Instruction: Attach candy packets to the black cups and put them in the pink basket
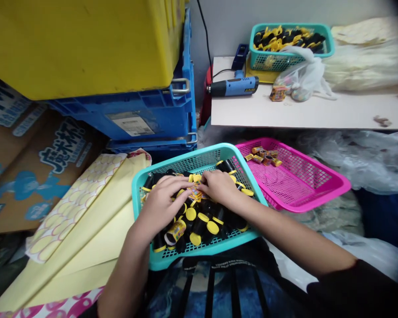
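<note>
dark printed clothing [199, 291] closest, just on the near side of the turquoise basket [159, 263]. basket sits tilted a bit, loaded with black containers with yellow caps [200, 225], lying every which way. one tube with an orange label [175, 232] lies near the basket's front wall, open end toward camera. both hands are over the basket's middle: right hand [220, 185] has fingers folded, gripping a small printed piece [195, 193] at its edge. left hand [164, 198] is half curled, thumb and fingertips at the same piece; can't tell if it grips. piece is above the containers, between the hands. pale yellow sheets [93, 238] left of the basket. pink basket [295, 176] just right of and behind the turquoise one, small labelled tubes [267, 160] grouped at its far end. behind-left of the turquoise basket: blue crate [166, 112], yellow crate [102, 44] on top. beyond it to the right, white table [245, 110] with a blue-black corded tool [242, 86] and a second basket [265, 62] of black and yellow parts.
</note>
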`<action>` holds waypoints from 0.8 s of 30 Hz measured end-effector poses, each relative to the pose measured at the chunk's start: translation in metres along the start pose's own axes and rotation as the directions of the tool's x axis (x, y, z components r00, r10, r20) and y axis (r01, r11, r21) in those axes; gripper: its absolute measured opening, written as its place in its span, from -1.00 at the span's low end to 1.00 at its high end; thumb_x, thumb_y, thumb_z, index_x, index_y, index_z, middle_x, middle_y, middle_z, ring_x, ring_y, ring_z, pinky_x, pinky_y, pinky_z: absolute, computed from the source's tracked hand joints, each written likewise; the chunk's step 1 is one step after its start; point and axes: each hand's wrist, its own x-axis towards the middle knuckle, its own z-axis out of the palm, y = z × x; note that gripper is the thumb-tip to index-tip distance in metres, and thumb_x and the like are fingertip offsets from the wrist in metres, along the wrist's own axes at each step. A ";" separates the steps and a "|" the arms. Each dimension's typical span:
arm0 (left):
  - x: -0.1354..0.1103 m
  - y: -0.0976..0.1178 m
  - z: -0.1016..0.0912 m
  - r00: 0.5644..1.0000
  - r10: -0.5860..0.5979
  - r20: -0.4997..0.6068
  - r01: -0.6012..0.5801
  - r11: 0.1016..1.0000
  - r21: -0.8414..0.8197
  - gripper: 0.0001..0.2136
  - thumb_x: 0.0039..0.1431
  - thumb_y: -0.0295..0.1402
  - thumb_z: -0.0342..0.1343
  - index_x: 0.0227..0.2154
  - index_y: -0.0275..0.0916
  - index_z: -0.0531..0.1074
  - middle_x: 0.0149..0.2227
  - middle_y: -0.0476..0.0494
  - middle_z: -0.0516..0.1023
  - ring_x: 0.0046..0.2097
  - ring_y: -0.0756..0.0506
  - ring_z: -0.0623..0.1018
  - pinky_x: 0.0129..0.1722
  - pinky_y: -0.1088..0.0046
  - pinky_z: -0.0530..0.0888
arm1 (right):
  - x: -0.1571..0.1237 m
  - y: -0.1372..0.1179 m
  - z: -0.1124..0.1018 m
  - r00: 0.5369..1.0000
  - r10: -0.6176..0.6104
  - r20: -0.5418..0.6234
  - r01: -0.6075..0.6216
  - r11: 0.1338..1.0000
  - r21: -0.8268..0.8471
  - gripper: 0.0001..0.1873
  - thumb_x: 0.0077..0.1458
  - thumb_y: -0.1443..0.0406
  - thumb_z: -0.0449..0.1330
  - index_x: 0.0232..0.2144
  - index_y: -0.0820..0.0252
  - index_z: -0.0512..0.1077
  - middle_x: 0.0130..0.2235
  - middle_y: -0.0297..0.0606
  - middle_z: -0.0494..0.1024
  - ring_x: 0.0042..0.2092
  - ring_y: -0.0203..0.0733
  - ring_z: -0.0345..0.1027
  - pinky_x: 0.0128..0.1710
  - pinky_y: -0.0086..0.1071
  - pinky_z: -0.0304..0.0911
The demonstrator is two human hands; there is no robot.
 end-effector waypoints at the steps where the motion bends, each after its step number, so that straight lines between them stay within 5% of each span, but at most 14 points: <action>1: 0.007 0.000 0.003 1.000 0.001 0.001 -0.001 1.000 0.004 -0.82 0.20 -0.31 0.08 -0.23 -0.10 0.58 -0.15 -0.11 0.61 -0.06 -0.17 0.51 0.00 0.23 0.40 | -0.001 0.001 0.001 1.000 0.007 -0.020 -0.008 1.000 -0.019 -0.56 0.20 0.01 0.11 -0.21 0.31 0.45 -0.17 -0.01 0.47 -0.09 0.02 0.33 -0.16 -0.24 0.18; 6: 0.025 -0.003 0.016 0.998 -0.065 0.012 0.066 0.998 -0.016 -0.83 0.13 -0.34 0.12 -0.26 -0.11 0.58 -0.21 -0.09 0.63 -0.12 -0.17 0.53 -0.02 0.25 0.41 | -0.004 0.007 -0.004 0.991 -0.123 -0.055 0.122 0.992 -0.011 -0.61 0.25 0.07 0.08 -0.27 0.27 0.53 -0.21 -0.08 0.47 -0.10 -0.05 0.28 -0.15 -0.28 0.13; 11: 0.026 -0.003 0.020 0.957 -0.275 0.092 0.290 0.891 -0.349 -0.71 0.03 -0.34 0.22 -0.14 -0.19 0.53 -0.33 -0.10 0.62 -0.32 -0.09 0.57 -0.27 0.41 0.48 | -0.007 0.014 -0.030 0.894 -0.406 -0.188 0.431 0.895 0.115 -0.78 0.20 0.20 0.18 -0.25 0.20 0.55 -0.24 -0.16 0.51 -0.16 -0.13 0.26 -0.11 -0.30 0.09; 15: 0.023 -0.001 0.016 0.904 -0.428 0.002 0.368 0.774 -0.516 -0.70 -0.03 -0.30 0.27 -0.19 -0.24 0.52 -0.44 -0.05 0.58 -0.38 -0.04 0.55 -0.33 0.49 0.47 | -0.008 0.015 -0.038 0.910 -0.302 -0.283 0.397 0.832 0.388 -0.78 0.23 0.23 0.13 -0.18 0.12 0.55 -0.18 -0.23 0.55 -0.15 -0.15 0.34 -0.09 -0.30 0.13; 19: 0.014 0.003 0.016 0.864 -0.503 -0.003 0.442 0.762 -0.473 -0.80 0.02 -0.28 0.22 -0.29 -0.23 0.54 -0.37 -0.10 0.62 -0.33 -0.08 0.58 -0.30 0.45 0.48 | -0.011 0.007 -0.036 0.911 -0.252 -0.326 0.388 0.790 0.474 -0.75 0.23 0.22 0.09 -0.34 0.17 0.53 -0.29 -0.24 0.54 -0.20 -0.17 0.33 -0.14 -0.31 0.15; 24: 0.013 -0.013 0.028 0.846 -0.498 -0.190 0.336 0.775 -0.536 -0.84 -0.02 -0.21 0.25 -0.48 -0.18 0.50 -0.38 -0.18 0.62 -0.27 -0.20 0.60 -0.27 0.36 0.51 | -0.003 0.002 -0.025 0.936 -0.198 -0.289 0.329 0.785 0.525 -0.75 0.17 0.18 0.11 -0.43 0.19 0.48 -0.31 -0.17 0.48 -0.19 -0.11 0.33 -0.16 -0.27 0.22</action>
